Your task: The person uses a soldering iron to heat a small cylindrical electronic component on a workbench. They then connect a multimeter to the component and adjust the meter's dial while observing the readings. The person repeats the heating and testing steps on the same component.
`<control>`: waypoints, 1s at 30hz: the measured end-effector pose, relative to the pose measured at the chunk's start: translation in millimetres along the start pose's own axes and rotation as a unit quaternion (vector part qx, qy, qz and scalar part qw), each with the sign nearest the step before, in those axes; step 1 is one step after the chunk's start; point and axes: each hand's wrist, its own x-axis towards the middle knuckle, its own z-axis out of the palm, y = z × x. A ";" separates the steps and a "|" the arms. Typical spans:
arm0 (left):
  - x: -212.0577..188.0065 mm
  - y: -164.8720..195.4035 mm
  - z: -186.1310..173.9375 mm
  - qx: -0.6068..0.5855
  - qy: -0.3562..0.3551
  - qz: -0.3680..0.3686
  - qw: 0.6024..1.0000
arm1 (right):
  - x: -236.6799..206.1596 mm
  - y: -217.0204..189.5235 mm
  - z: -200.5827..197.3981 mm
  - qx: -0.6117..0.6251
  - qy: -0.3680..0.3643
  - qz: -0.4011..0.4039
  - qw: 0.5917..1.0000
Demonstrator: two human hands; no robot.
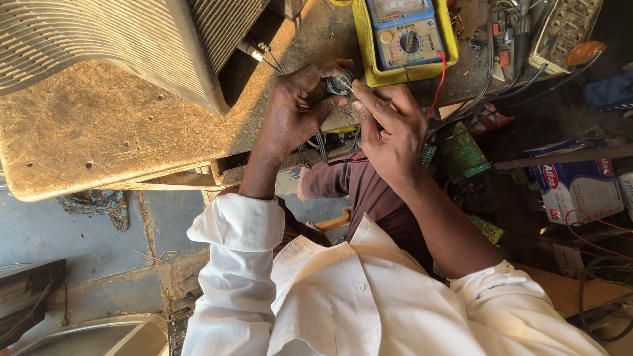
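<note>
At the far left, a ribbed grey plastic appliance casing [99, 39] is seen lying on the scratched brown wooden workbench [99, 132]. A small round dark metal component [339, 84] with thin wires is held over the bench edge, pinched between the curled thumb and fingers of the left hand [293, 109]. It is touched from the right by the narrowed fingertips of the right hand [389, 128]. Just beyond, a yellow-cased analogue multimeter [403, 39] is laid, and green circuit boards [461, 151] are seen further right.
</note>
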 end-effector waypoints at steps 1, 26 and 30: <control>0.3 0.1 0.0 0.007 0.001 0.021 1.000 | 0.0 0.3 0.0 -0.002 -0.001 -0.001 1.000; 0.7 2.7 1.0 -0.007 -0.001 0.001 1.000 | -3.3 4.8 0.9 0.001 -0.005 -0.004 1.000; -0.3 1.4 1.4 -0.001 -0.001 0.027 1.000 | -4.2 4.7 0.6 0.005 -0.010 0.004 1.000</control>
